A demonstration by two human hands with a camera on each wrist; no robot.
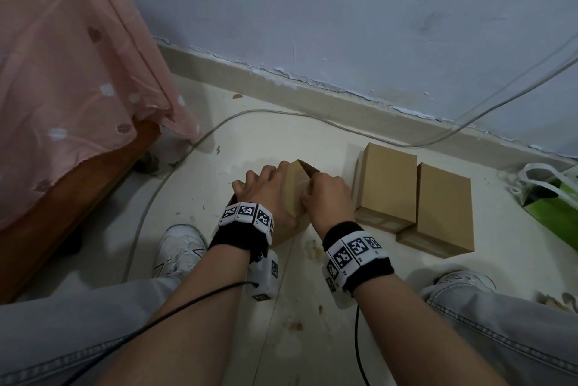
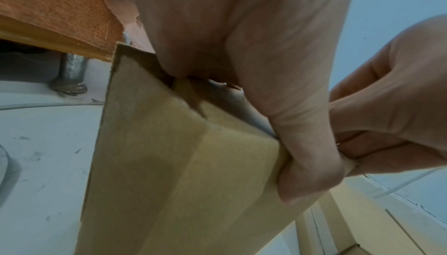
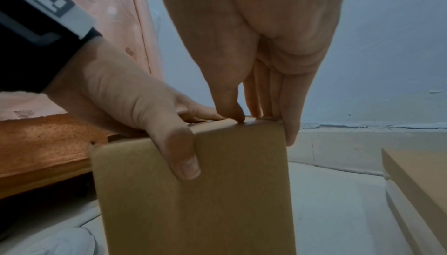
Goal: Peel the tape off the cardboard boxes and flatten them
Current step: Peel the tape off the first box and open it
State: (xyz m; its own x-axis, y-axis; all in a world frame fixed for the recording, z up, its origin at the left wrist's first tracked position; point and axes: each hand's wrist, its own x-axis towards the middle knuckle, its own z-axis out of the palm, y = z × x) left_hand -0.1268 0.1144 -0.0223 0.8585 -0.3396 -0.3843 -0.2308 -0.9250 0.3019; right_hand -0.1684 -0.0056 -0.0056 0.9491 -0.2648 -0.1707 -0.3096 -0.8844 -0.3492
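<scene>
Box [image 1: 294,194] upright on floor [image 1: 312,307]: your left hand [image 1: 266,190] grips it, right hand [image 1: 327,198] pinches top edge; tape may tear or box tip if you yank.

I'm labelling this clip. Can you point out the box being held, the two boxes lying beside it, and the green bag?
held box [image 3: 193,192]: right wrist view, broad front face.
two boxes [image 1: 387,185]: head view, top face of the left one.
green bag [image 1: 550,207]: head view, green side.

No legible text — perhaps blurred.
</scene>
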